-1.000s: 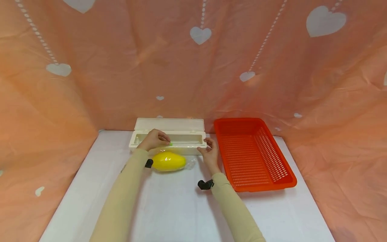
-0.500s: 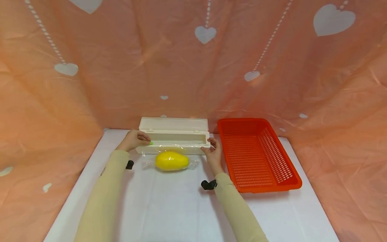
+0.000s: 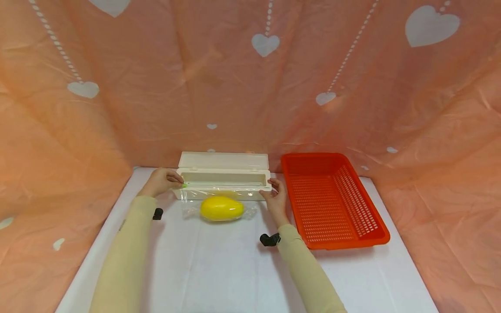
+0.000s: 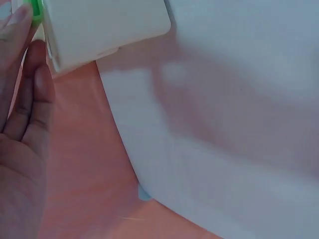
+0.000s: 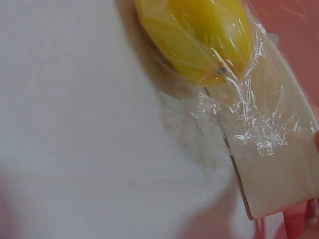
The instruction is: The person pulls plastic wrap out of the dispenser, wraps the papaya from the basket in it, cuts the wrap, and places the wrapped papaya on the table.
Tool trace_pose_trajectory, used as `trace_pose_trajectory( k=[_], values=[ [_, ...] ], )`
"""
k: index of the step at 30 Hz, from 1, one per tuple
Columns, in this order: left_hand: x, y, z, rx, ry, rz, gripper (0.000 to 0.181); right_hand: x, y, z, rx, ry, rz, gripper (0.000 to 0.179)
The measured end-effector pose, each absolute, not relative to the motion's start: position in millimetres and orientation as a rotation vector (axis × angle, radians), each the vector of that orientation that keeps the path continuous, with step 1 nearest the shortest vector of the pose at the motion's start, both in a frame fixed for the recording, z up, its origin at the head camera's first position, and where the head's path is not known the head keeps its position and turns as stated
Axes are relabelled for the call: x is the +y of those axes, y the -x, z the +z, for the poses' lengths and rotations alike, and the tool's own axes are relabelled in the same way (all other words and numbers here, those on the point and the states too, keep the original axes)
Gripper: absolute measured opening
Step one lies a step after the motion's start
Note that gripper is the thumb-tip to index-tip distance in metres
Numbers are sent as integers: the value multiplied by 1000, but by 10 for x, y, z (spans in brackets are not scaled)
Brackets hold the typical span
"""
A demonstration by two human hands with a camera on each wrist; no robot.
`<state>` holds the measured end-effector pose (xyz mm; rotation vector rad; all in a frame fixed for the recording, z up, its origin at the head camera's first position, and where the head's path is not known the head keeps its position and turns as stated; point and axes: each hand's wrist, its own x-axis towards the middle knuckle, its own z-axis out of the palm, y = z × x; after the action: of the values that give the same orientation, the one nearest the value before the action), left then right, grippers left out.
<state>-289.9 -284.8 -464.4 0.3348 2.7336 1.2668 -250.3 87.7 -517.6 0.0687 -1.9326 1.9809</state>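
We see a small green tab (image 3: 185, 185) at the left end of the front edge of a long white box (image 3: 231, 171), and our left hand (image 3: 159, 181) has its grip closed on it, thumb and fingertips pinching. The left wrist view shows the thumb lying against the green piece, close to the box's corner. Our right hand (image 3: 275, 200) has its grip on the box's right end, thumb at the front wall and fingers bent over the end. The box lies lengthwise across the bench (image 3: 223, 265), its hinged lid (image 3: 223, 161) tipped up along the back and its long hollow facing us. Clear film (image 3: 191, 209) spreads over the front wall and down around a smooth yellow fruit (image 3: 222, 209), which lies on its side just in front of the box; in the right wrist view the film bunches in shiny creases past one end of the fruit. To the right of our right hand stands a red slotted basket (image 3: 352, 244), near the box. Behind everything hangs an orange sheet (image 3: 235, 100) printed with pale hearts, and we wear pale yellow sleeves (image 3: 127, 252).
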Motion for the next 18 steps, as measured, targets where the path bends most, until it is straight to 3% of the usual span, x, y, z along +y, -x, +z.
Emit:
trace_pose_trajectory(
  k=[18],
  values=[
    [-3032,2857,-4686,2702,-253,1320,24,889,2519,-5211,-1950,-85,1971,50]
  ],
)
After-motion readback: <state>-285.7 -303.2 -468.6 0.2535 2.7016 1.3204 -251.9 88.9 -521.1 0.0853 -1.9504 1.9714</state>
